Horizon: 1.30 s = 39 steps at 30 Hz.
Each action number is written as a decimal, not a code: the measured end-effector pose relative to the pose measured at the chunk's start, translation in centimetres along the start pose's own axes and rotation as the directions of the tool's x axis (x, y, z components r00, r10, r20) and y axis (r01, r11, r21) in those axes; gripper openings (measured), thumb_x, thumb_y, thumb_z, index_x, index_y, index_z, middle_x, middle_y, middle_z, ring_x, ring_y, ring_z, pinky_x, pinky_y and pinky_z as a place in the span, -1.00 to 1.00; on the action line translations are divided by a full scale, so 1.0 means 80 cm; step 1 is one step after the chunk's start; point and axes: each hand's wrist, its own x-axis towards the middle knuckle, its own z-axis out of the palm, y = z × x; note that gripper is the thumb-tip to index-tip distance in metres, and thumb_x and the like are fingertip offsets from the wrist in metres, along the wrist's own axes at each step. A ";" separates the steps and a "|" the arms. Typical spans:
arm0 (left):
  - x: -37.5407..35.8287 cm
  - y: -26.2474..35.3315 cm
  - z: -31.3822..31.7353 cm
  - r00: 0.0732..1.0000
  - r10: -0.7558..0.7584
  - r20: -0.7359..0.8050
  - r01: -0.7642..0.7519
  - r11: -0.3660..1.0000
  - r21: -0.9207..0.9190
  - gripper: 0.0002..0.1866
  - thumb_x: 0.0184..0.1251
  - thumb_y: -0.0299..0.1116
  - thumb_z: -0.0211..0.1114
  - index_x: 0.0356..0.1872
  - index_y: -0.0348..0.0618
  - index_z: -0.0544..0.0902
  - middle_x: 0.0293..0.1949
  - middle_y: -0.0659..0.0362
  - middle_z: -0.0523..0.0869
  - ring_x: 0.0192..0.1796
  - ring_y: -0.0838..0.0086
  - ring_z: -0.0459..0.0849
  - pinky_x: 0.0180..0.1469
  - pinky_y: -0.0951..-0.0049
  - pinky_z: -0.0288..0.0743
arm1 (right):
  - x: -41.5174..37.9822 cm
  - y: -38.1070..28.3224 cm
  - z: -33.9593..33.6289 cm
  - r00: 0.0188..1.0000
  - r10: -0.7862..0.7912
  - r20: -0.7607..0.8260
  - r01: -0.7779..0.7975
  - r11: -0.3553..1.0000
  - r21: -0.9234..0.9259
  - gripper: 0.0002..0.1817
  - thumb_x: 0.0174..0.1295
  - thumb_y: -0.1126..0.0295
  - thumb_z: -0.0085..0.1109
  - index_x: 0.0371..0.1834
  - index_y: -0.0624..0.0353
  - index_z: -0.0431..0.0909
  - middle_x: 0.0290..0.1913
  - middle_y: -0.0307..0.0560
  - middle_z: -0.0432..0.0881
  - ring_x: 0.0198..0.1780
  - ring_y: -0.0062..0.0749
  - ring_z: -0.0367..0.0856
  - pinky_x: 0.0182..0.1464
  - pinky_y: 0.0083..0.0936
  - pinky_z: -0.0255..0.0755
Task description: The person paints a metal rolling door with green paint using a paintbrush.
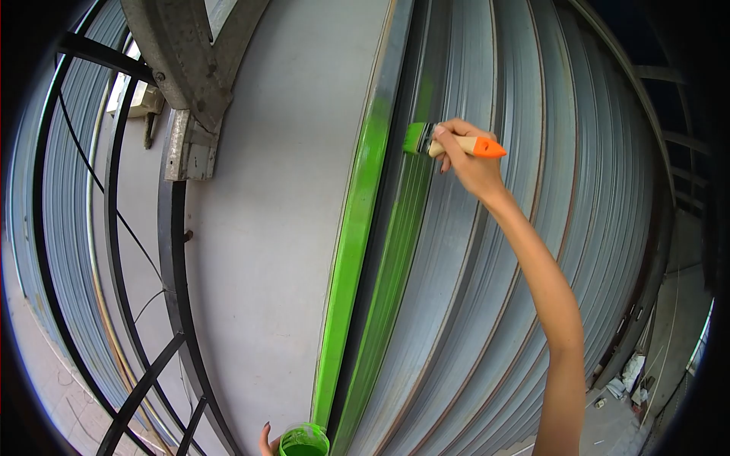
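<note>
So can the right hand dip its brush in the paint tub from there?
Likely not without moving: the right hand holds the brush high up; the paint tub is low, by the left hand. Nothing visible blocks the way down.

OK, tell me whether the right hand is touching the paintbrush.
Touching. The head view shows it plainly: the right hand grips the paintbrush, thumb and fingers closed on it.
</note>
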 end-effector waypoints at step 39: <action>-0.007 0.026 0.022 0.998 -0.048 -0.045 0.052 0.995 0.088 0.35 -0.39 -0.17 0.72 0.47 -0.17 -0.04 0.00 -0.13 0.65 0.03 0.15 0.67 0.11 0.24 0.59 | 0.008 0.046 -0.009 0.935 -0.322 0.151 0.355 0.839 -0.412 -0.73 0.31 0.15 0.18 -0.37 0.13 0.57 -0.82 -0.31 0.33 -0.78 -0.68 0.24 -0.68 -0.59 0.00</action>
